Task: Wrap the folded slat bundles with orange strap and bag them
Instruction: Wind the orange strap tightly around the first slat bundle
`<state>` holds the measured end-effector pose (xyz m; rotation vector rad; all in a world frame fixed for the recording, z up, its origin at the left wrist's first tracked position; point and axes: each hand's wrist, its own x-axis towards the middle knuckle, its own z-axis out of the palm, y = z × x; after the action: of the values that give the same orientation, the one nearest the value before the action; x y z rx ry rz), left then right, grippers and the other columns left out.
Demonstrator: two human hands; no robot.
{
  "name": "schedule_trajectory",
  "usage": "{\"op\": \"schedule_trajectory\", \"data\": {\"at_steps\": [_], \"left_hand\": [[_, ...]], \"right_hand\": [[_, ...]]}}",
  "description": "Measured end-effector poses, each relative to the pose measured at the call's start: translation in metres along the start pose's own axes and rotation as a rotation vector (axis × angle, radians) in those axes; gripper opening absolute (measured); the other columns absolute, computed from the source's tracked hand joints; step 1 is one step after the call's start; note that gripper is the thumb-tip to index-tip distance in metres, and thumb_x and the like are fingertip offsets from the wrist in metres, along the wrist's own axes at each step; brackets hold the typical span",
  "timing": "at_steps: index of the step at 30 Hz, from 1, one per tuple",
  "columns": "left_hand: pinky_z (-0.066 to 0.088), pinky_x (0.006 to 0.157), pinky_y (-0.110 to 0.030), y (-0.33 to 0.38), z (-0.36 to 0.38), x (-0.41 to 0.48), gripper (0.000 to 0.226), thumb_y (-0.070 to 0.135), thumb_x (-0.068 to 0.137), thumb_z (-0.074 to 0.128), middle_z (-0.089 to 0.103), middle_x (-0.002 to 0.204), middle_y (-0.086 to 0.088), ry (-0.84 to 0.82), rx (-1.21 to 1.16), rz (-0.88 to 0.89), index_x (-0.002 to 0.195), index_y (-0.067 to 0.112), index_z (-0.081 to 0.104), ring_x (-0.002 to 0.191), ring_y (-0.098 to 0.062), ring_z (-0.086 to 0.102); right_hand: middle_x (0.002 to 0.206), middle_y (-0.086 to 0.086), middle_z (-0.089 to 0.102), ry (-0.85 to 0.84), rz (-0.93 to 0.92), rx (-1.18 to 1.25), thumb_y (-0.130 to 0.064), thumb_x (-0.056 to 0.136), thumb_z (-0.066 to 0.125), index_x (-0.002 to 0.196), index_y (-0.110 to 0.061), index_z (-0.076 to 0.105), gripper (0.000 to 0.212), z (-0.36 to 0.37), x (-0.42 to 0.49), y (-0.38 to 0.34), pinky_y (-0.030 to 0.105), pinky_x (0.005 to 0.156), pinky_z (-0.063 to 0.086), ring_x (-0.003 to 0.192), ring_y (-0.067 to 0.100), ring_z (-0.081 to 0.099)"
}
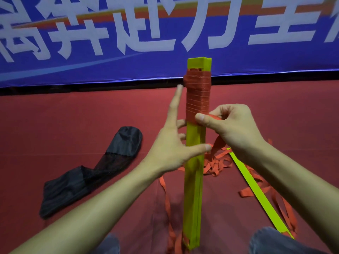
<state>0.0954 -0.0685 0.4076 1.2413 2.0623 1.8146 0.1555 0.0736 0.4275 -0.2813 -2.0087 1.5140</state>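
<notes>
Upright slat bundle [194,180] between hands — left hand [170,143] gripping it, right hand [233,127] pinching orange strap [198,96]

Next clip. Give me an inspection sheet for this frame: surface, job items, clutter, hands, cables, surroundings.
Surface: red carpeted surface.
Job's things: yellow-green folded slat bundle held upright, upper part wound with orange woven strap; loose strap heaped behind it and to the right; black fabric-and-mesh bag lying flat at left; single yellow-green slat lying at right.
Clutter: nothing seen.
Hands: left hand grips the bundle, thumb across its front, index finger straight up; right hand pinches the strap at the wrap's lower edge.
Cables: nothing seen.
Surroundings: blue banner with white characters behind; denim-clad knees at bottom.
</notes>
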Motion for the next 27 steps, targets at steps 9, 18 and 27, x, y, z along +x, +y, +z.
{"op": "schedule_trajectory", "data": {"at_steps": [9, 18, 27], "left_hand": [[0.062, 0.07, -0.043, -0.008, 0.001, 0.002, 0.121, 0.011, 0.077, 0.08, 0.074, 0.082, 0.006, 0.116, 0.293, 0.005, 0.136, 0.078, -0.002, 0.061, -0.015, 0.072], [0.062, 0.072, -0.05, -0.009, -0.015, 0.005, 0.113, -0.005, 0.083, 0.075, 0.069, 0.108, -0.003, 0.088, 0.067, -0.035, 0.127, 0.081, 0.015, 0.086, -0.035, 0.071], [0.061, 0.062, -0.052, -0.006, -0.012, 0.002, 0.115, -0.012, 0.072, 0.068, 0.07, 0.101, -0.005, 0.001, -0.008, 0.041, 0.146, 0.059, 0.014, 0.089, -0.023, 0.071]], "right_hand": [[0.065, 0.013, 0.069, 0.01, -0.005, -0.05, -0.029, 0.069, 0.086, 0.069, -0.003, 0.067, 0.032, 0.008, -0.002, -0.001, 0.052, 0.055, 0.054, 0.054, 0.022, 0.061], [0.059, -0.008, 0.065, -0.015, -0.131, -0.085, -0.016, 0.078, 0.08, 0.074, -0.011, 0.072, 0.01, -0.013, 0.013, 0.012, 0.054, 0.063, 0.056, 0.06, 0.011, 0.056], [0.066, -0.003, 0.07, -0.091, -0.162, -0.012, -0.036, 0.064, 0.077, 0.073, -0.013, 0.073, 0.024, -0.014, 0.01, 0.01, 0.042, 0.06, 0.055, 0.063, 0.011, 0.061]]}}
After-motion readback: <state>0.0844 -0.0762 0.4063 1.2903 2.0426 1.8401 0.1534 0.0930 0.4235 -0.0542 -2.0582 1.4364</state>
